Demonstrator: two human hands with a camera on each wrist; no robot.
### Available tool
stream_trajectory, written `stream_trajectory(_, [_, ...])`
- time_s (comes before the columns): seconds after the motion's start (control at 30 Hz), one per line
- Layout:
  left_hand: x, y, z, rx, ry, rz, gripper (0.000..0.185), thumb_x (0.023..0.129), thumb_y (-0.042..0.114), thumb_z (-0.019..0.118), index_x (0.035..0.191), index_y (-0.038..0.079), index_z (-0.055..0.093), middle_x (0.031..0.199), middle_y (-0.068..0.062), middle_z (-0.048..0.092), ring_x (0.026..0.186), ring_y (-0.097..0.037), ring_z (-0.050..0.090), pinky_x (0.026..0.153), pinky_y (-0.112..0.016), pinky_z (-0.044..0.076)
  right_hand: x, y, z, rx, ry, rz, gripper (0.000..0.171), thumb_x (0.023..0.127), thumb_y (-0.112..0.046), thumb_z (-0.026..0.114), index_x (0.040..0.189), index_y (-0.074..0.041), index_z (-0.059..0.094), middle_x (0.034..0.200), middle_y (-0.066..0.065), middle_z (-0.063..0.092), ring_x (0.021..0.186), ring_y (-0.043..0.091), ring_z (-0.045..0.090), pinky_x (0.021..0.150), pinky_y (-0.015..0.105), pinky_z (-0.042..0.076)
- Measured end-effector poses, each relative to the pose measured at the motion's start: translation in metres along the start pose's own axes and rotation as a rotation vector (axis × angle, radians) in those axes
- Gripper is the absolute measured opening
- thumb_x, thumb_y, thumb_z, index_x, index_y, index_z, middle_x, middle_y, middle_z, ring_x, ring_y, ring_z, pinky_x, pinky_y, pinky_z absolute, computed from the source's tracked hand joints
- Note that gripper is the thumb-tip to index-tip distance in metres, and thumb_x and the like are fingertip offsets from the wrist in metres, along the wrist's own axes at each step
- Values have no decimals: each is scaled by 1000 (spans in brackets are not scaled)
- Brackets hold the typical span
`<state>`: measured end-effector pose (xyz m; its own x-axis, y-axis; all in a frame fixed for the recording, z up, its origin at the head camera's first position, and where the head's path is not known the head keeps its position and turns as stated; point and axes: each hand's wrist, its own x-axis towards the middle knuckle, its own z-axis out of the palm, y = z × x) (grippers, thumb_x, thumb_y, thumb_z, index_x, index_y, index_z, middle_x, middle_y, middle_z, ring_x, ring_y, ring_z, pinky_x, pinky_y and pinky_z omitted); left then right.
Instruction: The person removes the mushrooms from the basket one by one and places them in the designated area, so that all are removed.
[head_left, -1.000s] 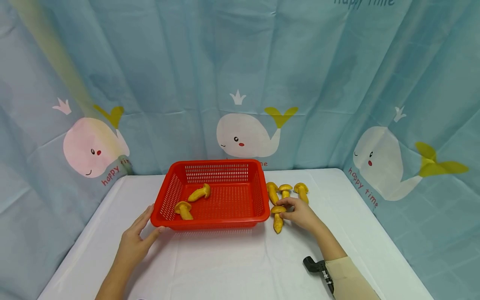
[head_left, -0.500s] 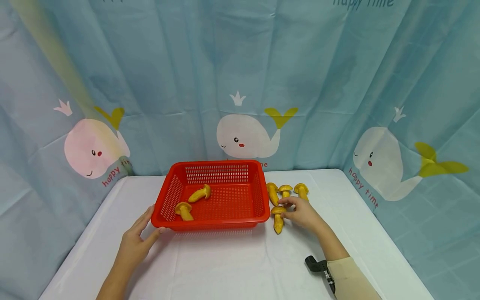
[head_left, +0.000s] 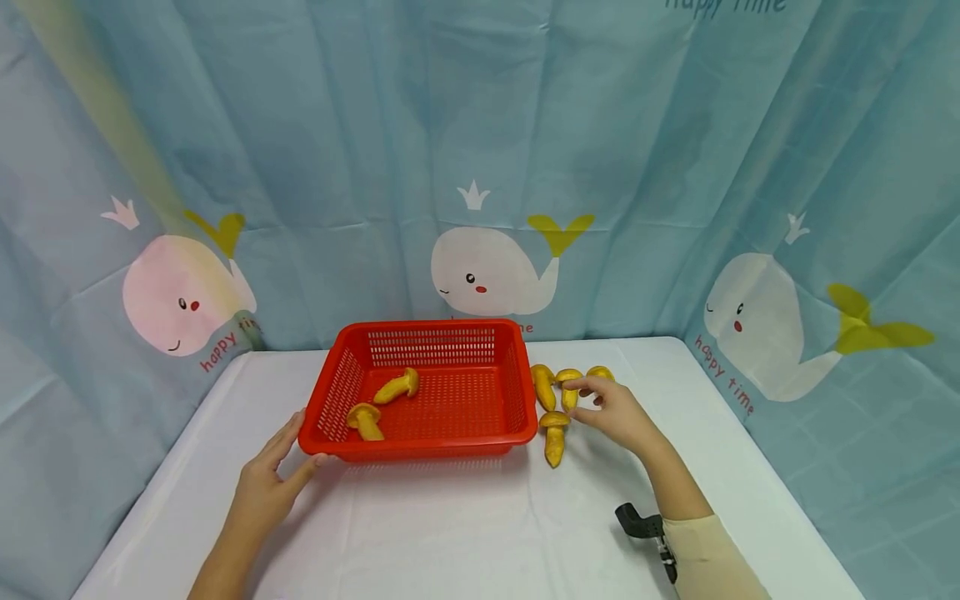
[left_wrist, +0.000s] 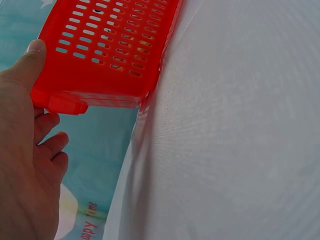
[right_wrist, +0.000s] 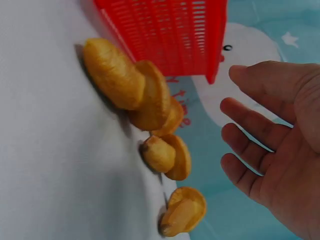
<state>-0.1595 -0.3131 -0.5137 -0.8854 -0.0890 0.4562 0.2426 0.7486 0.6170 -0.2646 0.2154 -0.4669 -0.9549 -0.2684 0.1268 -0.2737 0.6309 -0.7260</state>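
Observation:
A red plastic basket [head_left: 429,450] stands at the back of the table, with two yellow mushrooms inside, one stem-down-left [head_left: 397,387] and one near the front left corner [head_left: 366,422]. My left hand [head_left: 258,492] holds the basket's near left corner, thumb [left_wrist: 36,52] on its wall and fingers around the side. My right hand [head_left: 617,417] hovers empty right of the basket, fingers apart. Beside it lie a near mushroom [head_left: 554,437] and three in a row behind: left [head_left: 543,387], middle [head_left: 569,396] and right [head_left: 600,372], whose stem the hand hides.
White cloth [head_left: 435,525] covers the table. A blue curtain [head_left: 630,167] printed with whales rises behind the table and along both sides. A black strap mount [head_left: 637,522] sits at the right wrist, by a beige sleeve [head_left: 712,558].
My right hand has drawn off the near mushroom, shifting slightly right and back towards the row. That mushroom stays on the cloth. My left hand keeps its place at the basket.

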Motion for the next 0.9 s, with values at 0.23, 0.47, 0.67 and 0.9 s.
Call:
stream_trajectory(0.23, [0, -2, 2, -3, 1, -6, 83, 85, 24, 85, 157, 20, 43, 158, -5, 47, 140, 18, 31, 96, 4, 25, -1, -20, -6, 39, 30, -60, 38, 91, -16, 78, 128, -21, 71, 123, -2, 67, 116, 31, 58, 98, 52, 49])
stream_trajectory(0.47, [0, -3, 0, 9, -7, -11, 84, 86, 29, 84, 158, 26, 41, 159, -3, 46, 145, 6, 36, 97, 3, 25, 5, -48, -12, 8, 40, -109, 35, 93, -18, 75, 128, -22, 70, 124, -3, 68, 112, 21, 60, 98, 46, 51])
stream_trajectory(0.67, [0, 0, -3, -8, -7, -4, 83, 86, 29, 84, 158, 24, 42, 159, -4, 46, 144, 9, 36, 97, 4, 25, 27, -86, -18, -6, 17, -199, 37, 94, -19, 75, 130, -21, 69, 130, -1, 66, 117, 23, 59, 97, 48, 51])
stream_trajectory(0.9, [1, 0, -1, -58, 26, 68, 83, 81, 15, 88, 154, 15, 48, 156, -8, 49, 146, -6, 42, 101, 3, 27, 59, -133, -14, -34, -39, -284, 36, 95, -21, 74, 130, -19, 69, 132, -1, 66, 119, 24, 57, 101, 47, 50])
